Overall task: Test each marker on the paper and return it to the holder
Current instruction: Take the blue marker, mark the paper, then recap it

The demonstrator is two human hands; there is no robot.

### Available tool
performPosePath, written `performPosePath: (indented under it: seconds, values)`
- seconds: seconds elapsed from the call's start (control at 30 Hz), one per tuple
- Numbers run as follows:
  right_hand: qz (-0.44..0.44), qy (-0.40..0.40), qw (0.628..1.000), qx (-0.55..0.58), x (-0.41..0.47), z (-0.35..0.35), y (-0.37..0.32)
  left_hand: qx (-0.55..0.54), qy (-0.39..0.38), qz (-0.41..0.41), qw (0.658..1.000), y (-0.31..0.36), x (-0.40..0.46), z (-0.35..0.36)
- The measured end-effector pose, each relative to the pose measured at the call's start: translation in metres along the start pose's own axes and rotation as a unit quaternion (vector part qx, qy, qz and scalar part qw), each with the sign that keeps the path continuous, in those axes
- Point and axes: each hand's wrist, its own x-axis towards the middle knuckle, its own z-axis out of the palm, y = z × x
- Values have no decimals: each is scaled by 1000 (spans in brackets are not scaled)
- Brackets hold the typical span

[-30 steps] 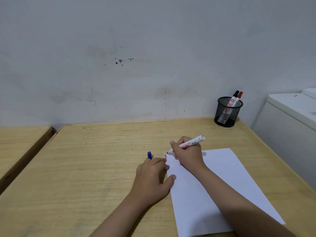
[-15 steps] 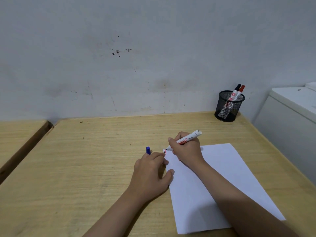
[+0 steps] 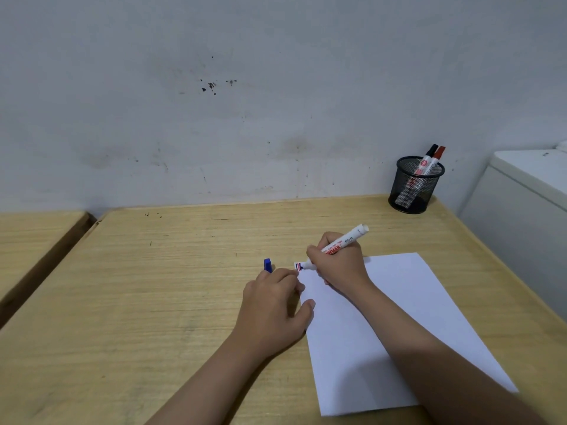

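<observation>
Right hand (image 3: 339, 265): pinching an uncapped marker (image 3: 336, 248), tip marking the far-left corner of the paper (image 3: 395, 326). Left hand (image 3: 273, 305): curled around the blue cap (image 3: 268, 265), thumb resting on the paper's left edge. Step: testing. Next, likely: recapping, then reaching far right to the mesh holder (image 3: 415, 188), which is keeping two capped markers (image 3: 429, 162).

My tabletop (image 3: 153, 286) is pale wood with a visible grain, running back to a grey-white wall (image 3: 276, 87) that carries a cluster of dark specks (chipped paint or dirt, I cannot tell which). A second wooden surface (image 3: 33, 237) sits just beside it on my left, and a white cabinet (image 3: 521, 216) stands on my right.
</observation>
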Motion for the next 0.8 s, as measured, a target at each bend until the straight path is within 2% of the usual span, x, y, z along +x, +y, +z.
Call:
performPosePath:
  seconds: [0.17,0.37,0.53,0.6,0.67,0.73,0.8]
  values:
    - [-2,25,996,87,2,-3,0,0,-2,9,1000,0,0,0]
    - [-20,-20,992,126,-1,-5,-2,61,114,-8,992,-9,10,-14]
    - [-41,-55,988,142,-4,-5,-7,37,97,-31,994,-27,17,-15]
    - [-48,-59,987,144,-5,-8,-12,-12,98,-38,994,-25,17,-18]
    - [-56,-70,984,157,-8,-12,-21,-101,113,-84,985,-18,16,-26]
    - [-70,-83,979,174,-15,-17,-32,-244,122,-173,946,-10,13,-36]
    - [-81,-93,976,182,-24,-20,-41,-384,120,-227,887,-3,12,-46]
